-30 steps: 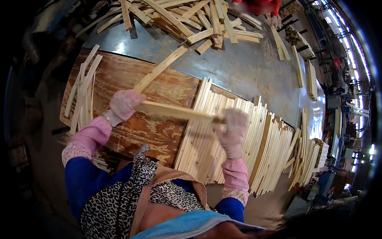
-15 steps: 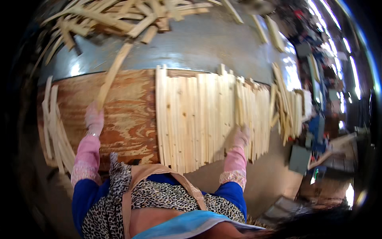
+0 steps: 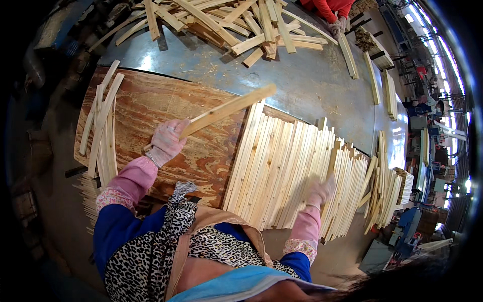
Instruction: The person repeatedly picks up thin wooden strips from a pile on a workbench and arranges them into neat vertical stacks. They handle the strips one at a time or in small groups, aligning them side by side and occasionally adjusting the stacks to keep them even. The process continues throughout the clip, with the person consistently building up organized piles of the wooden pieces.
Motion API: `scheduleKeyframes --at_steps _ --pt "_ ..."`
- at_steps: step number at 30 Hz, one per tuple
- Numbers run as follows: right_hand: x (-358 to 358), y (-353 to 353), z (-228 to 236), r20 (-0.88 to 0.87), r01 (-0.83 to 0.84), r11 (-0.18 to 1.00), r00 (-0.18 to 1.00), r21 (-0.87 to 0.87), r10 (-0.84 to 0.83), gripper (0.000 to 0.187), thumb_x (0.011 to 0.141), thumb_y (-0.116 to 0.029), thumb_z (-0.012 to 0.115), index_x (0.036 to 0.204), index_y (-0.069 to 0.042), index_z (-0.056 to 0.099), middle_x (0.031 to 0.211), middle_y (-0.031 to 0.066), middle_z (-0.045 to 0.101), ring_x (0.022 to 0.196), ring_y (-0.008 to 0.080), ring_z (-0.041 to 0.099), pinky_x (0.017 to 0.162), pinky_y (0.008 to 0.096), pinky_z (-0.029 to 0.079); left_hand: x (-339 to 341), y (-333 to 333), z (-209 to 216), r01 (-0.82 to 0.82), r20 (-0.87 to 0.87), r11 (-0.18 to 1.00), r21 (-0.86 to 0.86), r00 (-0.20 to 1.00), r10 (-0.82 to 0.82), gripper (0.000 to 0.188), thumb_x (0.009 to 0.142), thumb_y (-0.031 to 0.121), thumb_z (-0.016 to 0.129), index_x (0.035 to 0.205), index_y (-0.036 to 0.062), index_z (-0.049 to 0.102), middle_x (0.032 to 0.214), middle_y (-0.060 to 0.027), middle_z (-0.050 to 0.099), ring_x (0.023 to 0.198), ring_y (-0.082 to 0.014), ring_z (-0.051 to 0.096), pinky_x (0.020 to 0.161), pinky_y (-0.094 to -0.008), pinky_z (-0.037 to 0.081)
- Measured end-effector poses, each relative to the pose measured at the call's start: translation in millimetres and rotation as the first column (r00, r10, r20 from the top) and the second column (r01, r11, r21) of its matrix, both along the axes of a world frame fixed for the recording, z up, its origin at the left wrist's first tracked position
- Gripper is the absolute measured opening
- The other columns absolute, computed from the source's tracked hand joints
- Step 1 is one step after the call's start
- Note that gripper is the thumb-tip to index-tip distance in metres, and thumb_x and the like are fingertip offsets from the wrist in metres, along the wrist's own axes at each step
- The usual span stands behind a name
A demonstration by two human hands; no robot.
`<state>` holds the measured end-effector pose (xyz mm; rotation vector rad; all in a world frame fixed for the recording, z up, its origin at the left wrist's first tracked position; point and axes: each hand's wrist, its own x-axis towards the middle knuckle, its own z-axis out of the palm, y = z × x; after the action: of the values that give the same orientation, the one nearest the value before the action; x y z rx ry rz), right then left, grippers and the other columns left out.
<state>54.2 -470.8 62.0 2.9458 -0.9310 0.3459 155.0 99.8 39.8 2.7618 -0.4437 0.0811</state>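
Observation:
My left hand (image 3: 168, 141), in a pale pink glove, is closed around a wooden strip (image 3: 229, 109). The strip slants up to the right above the brown plywood board (image 3: 196, 156), and a short end pokes out behind the hand. On the right, my right hand (image 3: 321, 192), gloved too and slightly blurred, closes on the near end of another wooden strip (image 3: 332, 160). That strip lies over a row of pale strips (image 3: 271, 166) set side by side on the board. My right fingers are partly hidden.
A jumbled pile of wooden strips (image 3: 216, 22) covers the far side of the metal table (image 3: 302, 80). Loose strips (image 3: 103, 118) lie at the board's left edge, and more stacked strips (image 3: 385, 191) at the right. A co-worker's gloved hands (image 3: 338, 25) are at the far right.
The view has turned, shifting the board and row. My left hand's strip, which pointed toward the far pile, now slants to the right across the board. My right hand stays at the row.

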Motion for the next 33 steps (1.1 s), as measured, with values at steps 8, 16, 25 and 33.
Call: scheduleKeyframes --at_steps 8,16,25,33 --pt "141 244 108 -0.670 -0.436 0.771 0.397 0.465 0.628 0.053 0.101 -0.044 0.065 0.140 -0.009 0.063 0.111 0.0112 0.076 0.103 0.0231 0.071 0.097 0.0459 0.055 74 -50 27 0.518 0.146 0.854 -0.053 0.850 -0.506 0.039 0.081 0.014 0.073 0.120 0.0110 0.066 0.102 -0.0082 0.072 0.101 -0.0296 0.070 0.089 -0.0460 0.056" --pt "110 92 7 -0.090 0.072 0.315 0.995 0.946 0.044 0.052 0.104 -0.033 0.062 0.145 -0.001 0.060 0.111 0.0102 0.075 0.101 0.0180 0.069 0.090 0.0314 0.055 105 -41 -34 0.038 -0.051 0.986 -0.162 0.998 -0.047 0.062 0.092 0.029 0.070 0.149 0.0085 0.053 0.150 -0.0121 0.054 0.142 -0.0297 0.048 0.122 -0.0423 0.036" --pt "123 59 -21 0.084 -0.144 -0.127 0.918 0.981 -0.388 0.056 0.102 -0.025 0.068 0.147 0.003 0.053 0.124 0.0130 0.069 0.108 0.0249 0.069 0.092 0.0373 0.059 17 -63 -82 0.165 -0.111 0.960 -0.225 0.975 -0.193 0.055 0.089 0.023 0.073 0.141 0.0086 0.060 0.140 -0.0124 0.061 0.129 -0.0335 0.057 0.113 -0.0462 0.043" --pt "121 80 -40 0.093 -0.157 -0.173 0.938 0.972 -0.334 0.047 0.103 -0.023 0.065 0.141 0.002 0.056 0.119 0.0109 0.070 0.103 0.0227 0.069 0.090 0.0371 0.059 4 -68 -70 0.159 -0.123 0.961 -0.228 0.974 -0.190 0.050 0.091 0.025 0.070 0.138 0.0105 0.063 0.140 -0.0124 0.062 0.130 -0.0342 0.057 0.114 -0.0469 0.042"
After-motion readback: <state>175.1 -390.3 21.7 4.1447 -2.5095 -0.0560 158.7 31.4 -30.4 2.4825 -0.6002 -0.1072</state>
